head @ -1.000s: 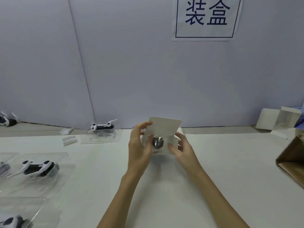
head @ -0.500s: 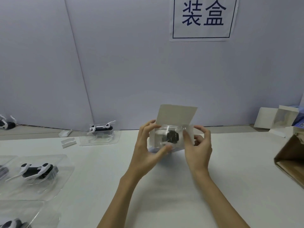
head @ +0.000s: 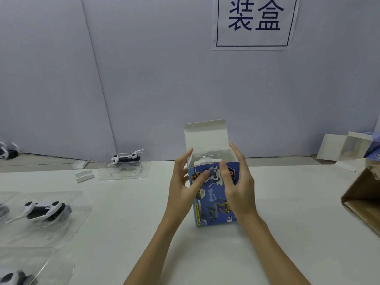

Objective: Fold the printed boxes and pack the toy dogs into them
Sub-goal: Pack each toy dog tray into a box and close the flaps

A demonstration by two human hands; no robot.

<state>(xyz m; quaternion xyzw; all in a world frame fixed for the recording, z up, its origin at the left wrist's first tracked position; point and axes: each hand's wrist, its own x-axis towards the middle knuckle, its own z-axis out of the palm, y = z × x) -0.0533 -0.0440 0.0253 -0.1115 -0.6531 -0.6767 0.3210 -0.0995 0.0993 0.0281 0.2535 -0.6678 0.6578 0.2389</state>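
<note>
Both hands frame the upright printed box (head: 213, 194) at the middle of the white table (head: 287, 212). On the left hand (head: 182, 188) the fingers are loosely spread and only slightly bent: the thumb lies across the blue front panel and the longer fingertips reach up to the box's left top corner. It steadies the box by touch more than by a tight grasp. On the right hand (head: 238, 182) the fingers are nearly straight; the thumb presses the front panel near the top, while the other fingers rise along the right side wall past the rim.

That box stands on its lower end with the white lid flap (head: 205, 134) raised at the back. Something pale shows inside the mouth, too unclear to name. Its front carries pictures of robot dogs and a yellow vertical strip of small black lettering, too blurred to read with confidence.

On the wall a paper sign (head: 255, 23) reads 装盒 in dark blue inside a thin frame. Toy dogs in clear blister trays lie to the left, one near the wall (head: 125, 159) and one closer (head: 44, 210).
</note>
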